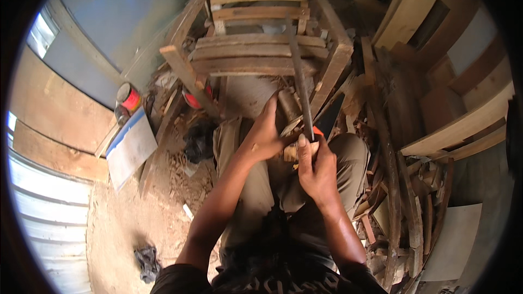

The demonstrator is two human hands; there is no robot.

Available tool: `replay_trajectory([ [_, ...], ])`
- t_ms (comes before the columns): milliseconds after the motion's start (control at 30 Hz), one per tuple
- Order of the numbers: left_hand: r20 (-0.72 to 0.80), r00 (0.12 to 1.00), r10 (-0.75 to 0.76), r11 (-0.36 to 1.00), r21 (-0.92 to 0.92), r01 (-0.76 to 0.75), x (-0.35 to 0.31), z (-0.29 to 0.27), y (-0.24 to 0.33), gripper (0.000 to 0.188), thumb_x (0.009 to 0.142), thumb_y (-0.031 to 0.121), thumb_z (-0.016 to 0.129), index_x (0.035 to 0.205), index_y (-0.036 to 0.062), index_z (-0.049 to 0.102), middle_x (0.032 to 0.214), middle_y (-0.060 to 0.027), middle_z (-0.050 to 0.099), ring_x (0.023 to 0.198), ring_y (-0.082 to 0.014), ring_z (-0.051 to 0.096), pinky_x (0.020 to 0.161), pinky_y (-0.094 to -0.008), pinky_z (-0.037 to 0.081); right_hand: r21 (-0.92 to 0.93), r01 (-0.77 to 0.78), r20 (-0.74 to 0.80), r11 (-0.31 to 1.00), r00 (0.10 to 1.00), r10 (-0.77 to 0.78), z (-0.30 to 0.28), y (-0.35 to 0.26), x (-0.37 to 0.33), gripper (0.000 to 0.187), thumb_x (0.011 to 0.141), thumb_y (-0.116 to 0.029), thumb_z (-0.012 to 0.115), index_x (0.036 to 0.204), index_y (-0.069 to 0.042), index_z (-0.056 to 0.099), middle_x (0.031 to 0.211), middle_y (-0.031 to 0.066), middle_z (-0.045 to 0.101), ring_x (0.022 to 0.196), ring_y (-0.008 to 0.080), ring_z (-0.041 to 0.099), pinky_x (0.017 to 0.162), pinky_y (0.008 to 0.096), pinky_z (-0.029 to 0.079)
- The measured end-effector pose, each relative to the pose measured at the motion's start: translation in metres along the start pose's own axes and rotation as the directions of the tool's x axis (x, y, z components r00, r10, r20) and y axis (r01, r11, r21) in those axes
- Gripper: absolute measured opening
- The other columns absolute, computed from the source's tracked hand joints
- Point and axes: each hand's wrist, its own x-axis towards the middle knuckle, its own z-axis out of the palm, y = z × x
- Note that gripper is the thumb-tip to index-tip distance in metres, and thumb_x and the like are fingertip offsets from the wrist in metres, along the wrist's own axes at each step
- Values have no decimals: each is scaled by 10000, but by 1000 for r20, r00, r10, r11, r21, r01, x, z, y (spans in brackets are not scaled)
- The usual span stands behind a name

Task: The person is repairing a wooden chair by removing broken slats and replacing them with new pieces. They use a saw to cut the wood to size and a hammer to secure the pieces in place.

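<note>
A long, narrow dark strip (298,71), which looks like metal seen nearly edge-on, slants up from my right hand (318,171) toward the wooden chair frame (259,65). My right fingers and thumb are closed around its near end, where a pale wooden bit (314,146) shows. Beside them is something orange (318,130); its link to the strip is unclear. My left hand (264,133) is open, its fingers pointing forward and its thumb reaching toward the right fingertips. Whether the thumb touches the strip cannot be made out. Both hands are above my knees.
Wood scraps (376,207) and long boards (389,169) crowd the right side. A red can (128,97) and a white panel (132,149) stand at the left. Black plastic (200,140) lies by my left knee, with another crumpled black piece (147,263) on the dusty floor (117,228).
</note>
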Motion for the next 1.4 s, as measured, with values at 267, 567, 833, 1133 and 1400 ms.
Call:
replay_trajectory([
  [267,51,994,92,996,-25,-91,17,4,-3,729,784,243,846,1338,-55,478,1217,-279,630,1184,-403,605,975,-440,486,-53,-63,-28,997,998,61,-5,1,-12,460,1017,-343,572,1046,114,535,649,151,647,607,281,700,572,368,512],
  [567,59,996,70,998,7,-70,14,0,29,777,789,277,841,1365,-74,455,1251,-311,601,1210,-450,580,986,-456,483,21,-34,-32,999,999,34,-19,-12,-22,424,1024,-314,563,1054,108,537,584,92,571,540,182,603,520,325,447],
  [833,83,996,-45,998,54,40,20,-6,18,842,764,307,861,1401,-57,449,1332,-300,569,1296,-407,534,1065,-452,434,-38,-12,-38,999,999,10,-8,-4,-8,386,1015,-232,580,1071,146,522,542,122,550,478,189,605,493,345,448],
  [1133,-43,998,-43,997,60,45,10,5,11,660,758,139,870,1312,-21,550,1195,-158,681,1113,-225,671,970,-348,540,-12,-73,-34,997,997,72,-9,-2,-9,313,996,-196,609,1019,108,538,583,188,593,552,321,683,487,381,461],
  [1400,-42,999,22,1000,18,-22,15,-13,65,740,705,254,904,1279,-37,538,1165,-245,656,1089,-392,663,909,-428,547,26,-13,-40,1000,999,14,-33,-36,-21,276,982,-185,621,1076,66,555,583,156,609,576,311,691,560,372,510],
])
